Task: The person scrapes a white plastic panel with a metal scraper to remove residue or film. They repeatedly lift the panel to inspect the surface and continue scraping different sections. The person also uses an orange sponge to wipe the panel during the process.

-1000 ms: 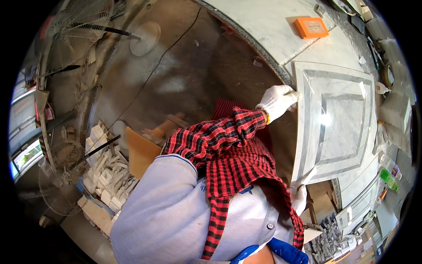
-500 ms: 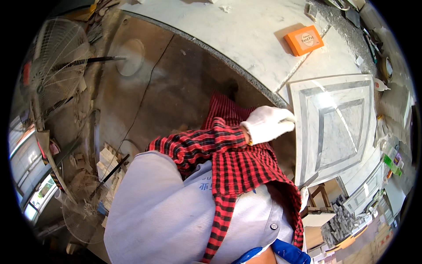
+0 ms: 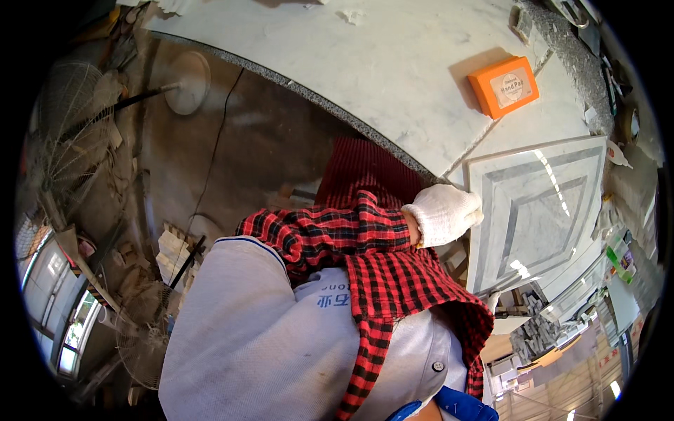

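A square marble panel [image 3: 540, 210] with grey inlaid bands lies at the right, its near-left corner reaching past the worktable's edge. My left hand [image 3: 446, 214], in a white knit glove and checked red-and-black sleeve, is closed at the panel's left edge, fingertips on the rim. Only a sliver of my right hand [image 3: 493, 302], also gloved in white, shows by the panel's lower edge; its fingers are hidden behind my checked clothing.
An orange box-shaped hand pad [image 3: 503, 87] sits on the pale stone worktable [image 3: 393, 63]. Standing fans [image 3: 144, 337] are at the left, a thin cable [image 3: 217, 144] crosses the brown floor, and grey stone strips [image 3: 533, 330] are stacked at lower right.
My left hand has moved right and closed on the panel's edge. The panel's outline and the light reflected on it have shifted, as if it tilted. The whole view has shifted slightly.
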Motion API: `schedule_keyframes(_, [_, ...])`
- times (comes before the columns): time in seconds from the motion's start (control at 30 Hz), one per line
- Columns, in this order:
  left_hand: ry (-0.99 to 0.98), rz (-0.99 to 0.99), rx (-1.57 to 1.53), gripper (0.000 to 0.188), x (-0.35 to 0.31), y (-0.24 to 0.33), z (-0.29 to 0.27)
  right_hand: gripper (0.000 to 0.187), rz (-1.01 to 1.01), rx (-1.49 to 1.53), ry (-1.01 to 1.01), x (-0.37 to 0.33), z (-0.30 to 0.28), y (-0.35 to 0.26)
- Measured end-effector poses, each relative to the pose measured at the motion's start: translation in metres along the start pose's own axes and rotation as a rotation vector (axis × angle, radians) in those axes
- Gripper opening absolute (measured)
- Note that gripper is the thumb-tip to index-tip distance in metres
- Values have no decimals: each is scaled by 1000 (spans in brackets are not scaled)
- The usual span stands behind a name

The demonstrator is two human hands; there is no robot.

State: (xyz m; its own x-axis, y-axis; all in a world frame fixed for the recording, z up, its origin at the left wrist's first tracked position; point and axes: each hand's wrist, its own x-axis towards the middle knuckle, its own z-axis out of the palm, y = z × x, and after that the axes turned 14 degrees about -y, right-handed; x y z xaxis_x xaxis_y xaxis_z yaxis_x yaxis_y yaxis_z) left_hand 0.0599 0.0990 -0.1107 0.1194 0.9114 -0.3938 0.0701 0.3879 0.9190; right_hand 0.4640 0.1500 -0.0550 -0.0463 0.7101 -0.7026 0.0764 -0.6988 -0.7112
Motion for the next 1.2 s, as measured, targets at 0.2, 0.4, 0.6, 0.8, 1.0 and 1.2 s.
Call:
schedule_keyframes(0.2, [-29,15,-86,25,-1,2,-10,59,39,64,78,-8,32,12])
schedule_keyframes(0.4, [-66,-85,-218,28,-10,14,-35,53,1,77,166,-37,79,36])
schedule_keyframes(0.6, [-125,-50,0,30,7,22,-32,52,30,136,184,-45,76,34])
schedule_keyframes(0.8, [-71,-24,130,29,25,31,-20,50,44,157,179,-46,60,41])
schedule_keyframes(1.0, [17,131,195,27,43,40,-13,49,68,143,135,-43,33,38])
schedule_keyframes(1.2, [46,99,104,26,45,36,-8,48,98,138,88,-41,0,32])
